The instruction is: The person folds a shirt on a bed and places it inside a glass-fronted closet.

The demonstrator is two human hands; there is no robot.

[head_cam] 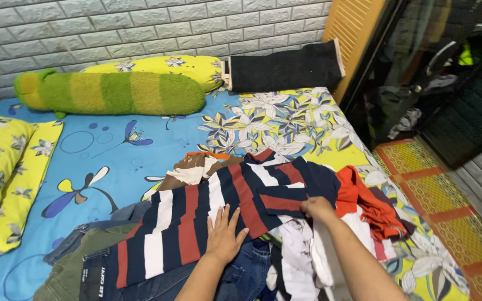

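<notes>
Now, left hand (224, 237) flat on striped shirt (207, 217), right hand (316, 207) pinching its sleeve (hands apart)

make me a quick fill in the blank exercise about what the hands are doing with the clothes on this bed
1. The left hand lies flat on the ____ shirt.
2. The right hand pinches that shirt's ____.
3. The long bolster by the brick wall is ____.
4. Beside the right hand lies an ____ garment.

Missing words: striped; sleeve; green; orange
</notes>
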